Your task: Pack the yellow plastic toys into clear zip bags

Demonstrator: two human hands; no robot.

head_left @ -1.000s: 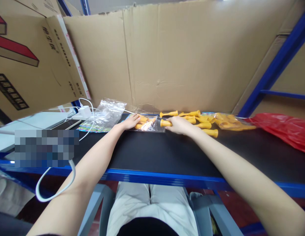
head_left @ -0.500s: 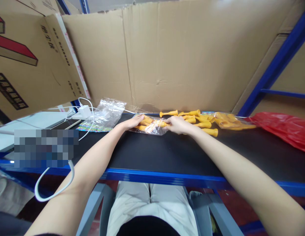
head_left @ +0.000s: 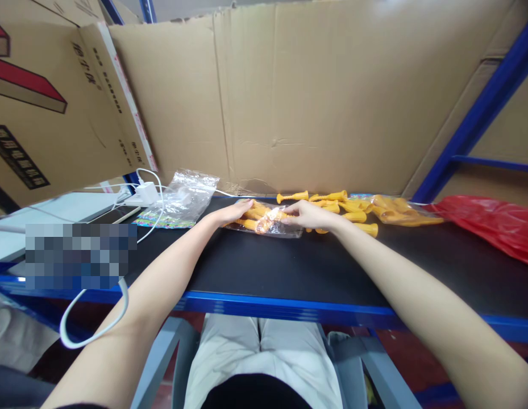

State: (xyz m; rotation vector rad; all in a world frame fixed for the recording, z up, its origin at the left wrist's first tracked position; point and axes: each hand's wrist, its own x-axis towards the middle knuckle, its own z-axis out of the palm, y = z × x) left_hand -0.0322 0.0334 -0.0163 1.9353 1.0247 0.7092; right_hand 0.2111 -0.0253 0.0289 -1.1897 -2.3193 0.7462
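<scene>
At the middle of the frame the left hand (head_left: 232, 213) pins one end of the clear bag (head_left: 267, 222) of yellow pieces on the black bench (head_left: 267, 267) while the right hand (head_left: 308, 216) pinches its open end, best kept flat and steady.

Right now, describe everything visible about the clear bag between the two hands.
The clear bag is a small pouch of thin, glossy, crinkled plastic. It lies flat on the black shelf top, near the cardboard wall. Several yellow plastic pieces show through it. The left hand rests on its left end and the right hand grips its right end. Whether its mouth is sealed cannot be told.
</scene>
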